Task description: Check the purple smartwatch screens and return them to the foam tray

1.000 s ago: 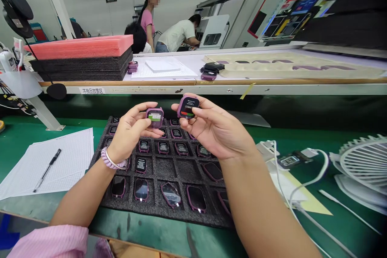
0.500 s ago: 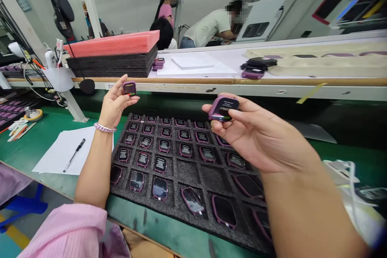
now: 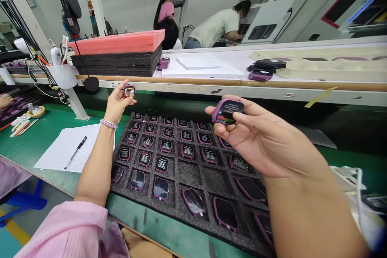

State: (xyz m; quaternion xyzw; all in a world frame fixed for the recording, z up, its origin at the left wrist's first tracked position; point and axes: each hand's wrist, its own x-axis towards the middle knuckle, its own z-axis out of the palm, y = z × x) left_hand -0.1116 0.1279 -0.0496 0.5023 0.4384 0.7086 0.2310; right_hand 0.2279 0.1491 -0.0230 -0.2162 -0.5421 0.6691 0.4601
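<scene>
While the left hand (image 3: 116, 105) is raised over the far left corner of the foam tray (image 3: 193, 169), its fingers are pinched on a small purple watch body (image 3: 129, 91). The right hand (image 3: 260, 141) has its fingers clamped on a second purple watch body (image 3: 227, 111), lit screen up, above the tray's back rows. A pen (image 3: 75, 152) lies on paper (image 3: 60, 157) on the green worktop (image 3: 45, 137) just left of the tray.
</scene>
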